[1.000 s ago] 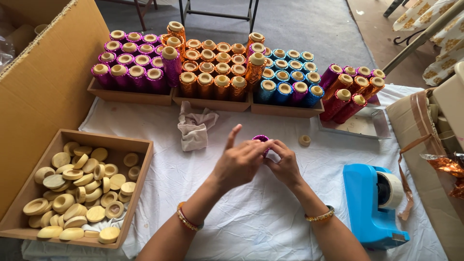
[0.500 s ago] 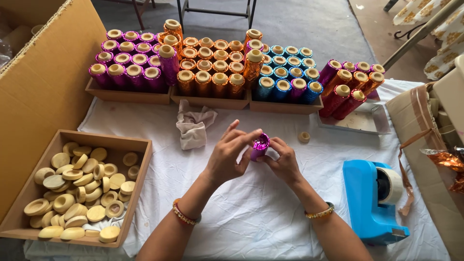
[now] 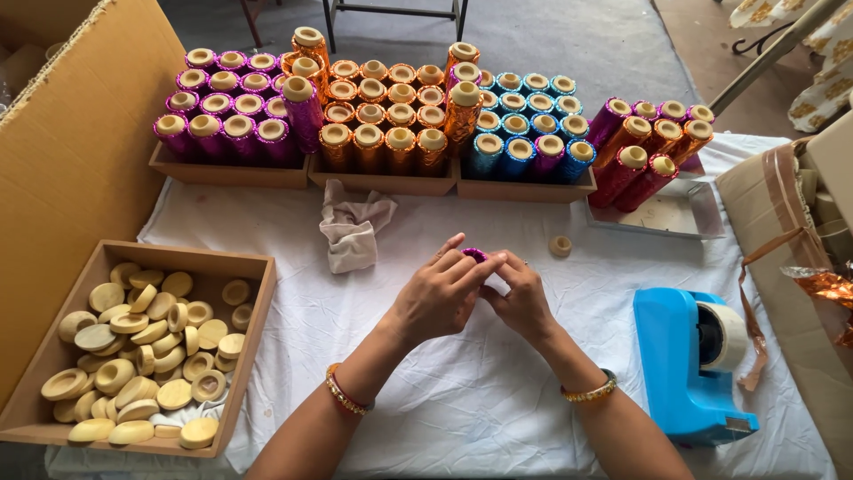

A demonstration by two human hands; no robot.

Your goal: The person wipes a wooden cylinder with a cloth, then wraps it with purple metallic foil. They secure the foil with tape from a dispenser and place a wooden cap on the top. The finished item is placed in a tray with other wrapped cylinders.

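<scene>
Packaging-wise, I've got a big brown cardboard box (image 3: pixel 71 151) standing open on my far left, its corrugated flap leaning over the surface (image 3: pixel 462 418). Just in front of it sits a shallow brown tray box (image 3: pixel 253 356), square-ish with low walls. Along the back, three low cardboard trays (image 3: pixel 382 185) run side by side in a row. On my right there's another brown carton (image 3: pixel 782 231) sealed with shiny brown tape, tipped toward me. No labels, signs or screens that I can see.
</scene>
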